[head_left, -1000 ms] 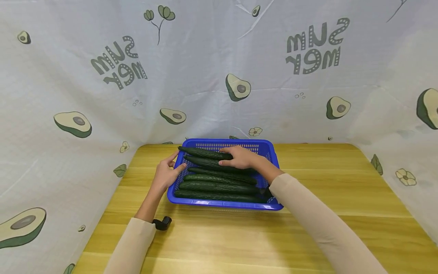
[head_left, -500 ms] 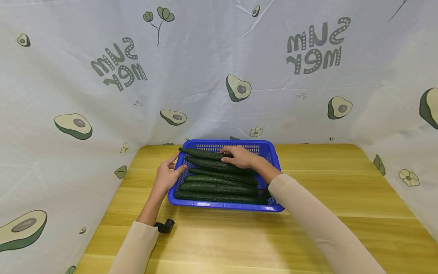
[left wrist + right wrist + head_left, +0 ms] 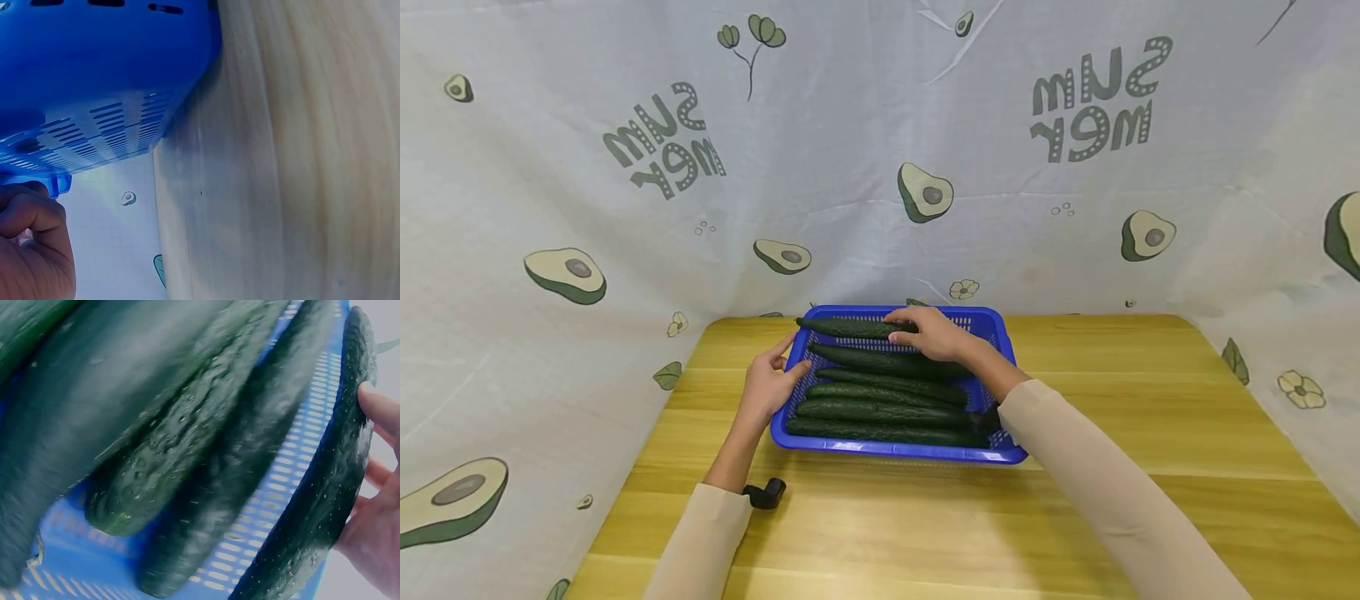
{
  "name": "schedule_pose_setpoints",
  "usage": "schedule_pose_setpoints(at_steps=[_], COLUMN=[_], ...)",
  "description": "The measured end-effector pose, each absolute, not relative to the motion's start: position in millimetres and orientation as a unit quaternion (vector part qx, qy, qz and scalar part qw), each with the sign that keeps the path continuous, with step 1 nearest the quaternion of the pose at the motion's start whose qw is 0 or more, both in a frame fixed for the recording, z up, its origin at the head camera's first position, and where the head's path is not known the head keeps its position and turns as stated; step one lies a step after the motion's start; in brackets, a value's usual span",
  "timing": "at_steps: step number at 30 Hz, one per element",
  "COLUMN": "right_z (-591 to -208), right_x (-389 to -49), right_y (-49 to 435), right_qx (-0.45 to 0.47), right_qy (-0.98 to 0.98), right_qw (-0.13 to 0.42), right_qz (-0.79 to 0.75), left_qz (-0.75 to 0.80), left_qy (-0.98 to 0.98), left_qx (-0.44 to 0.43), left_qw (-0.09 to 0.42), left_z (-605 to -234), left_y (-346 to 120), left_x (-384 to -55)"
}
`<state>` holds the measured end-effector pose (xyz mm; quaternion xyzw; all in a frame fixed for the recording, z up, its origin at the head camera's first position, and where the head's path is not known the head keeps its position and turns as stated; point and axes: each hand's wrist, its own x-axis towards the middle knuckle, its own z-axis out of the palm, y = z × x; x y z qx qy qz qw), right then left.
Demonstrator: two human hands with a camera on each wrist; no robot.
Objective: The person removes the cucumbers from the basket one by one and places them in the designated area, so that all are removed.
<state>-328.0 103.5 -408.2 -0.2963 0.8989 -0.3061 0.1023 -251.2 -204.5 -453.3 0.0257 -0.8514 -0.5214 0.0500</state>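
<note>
A blue plastic basket with slotted walls holds several long, dark green cucumbers lying side by side. At its far side, my right hand grips the rearmost cucumber, thumb on the near side. The right wrist view shows this bumpy cucumber apart from the others, with slotted basket wall visible beside it. My left hand holds the basket's left rim, thumb over the edge. In the left wrist view, curled fingers of that hand appear under the rim; the contents are hidden there.
The basket stands on a wooden table near its back edge. Behind and at both sides hangs a pale curtain printed with avocados. A black strap piece sits at my left wrist.
My right hand has raised the rearmost cucumber slightly and shifted it toward the back, opening a gap from the one beside it. My left hand stays on the rim.
</note>
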Motion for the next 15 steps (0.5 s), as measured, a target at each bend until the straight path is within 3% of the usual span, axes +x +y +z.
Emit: schedule_pose_setpoints(at_steps=[15], right_z=[-357.9], right_x=[-306.9], right_y=[137.7], right_qx=[-0.307], right_qy=[0.906], right_qw=[0.046], right_qz=[-0.287], left_qz=[-0.538], left_qy=[-0.841], left_qx=[0.027], left_qw=[0.042], left_z=[-452.0], left_y=[-202.5], left_x=[-248.5])
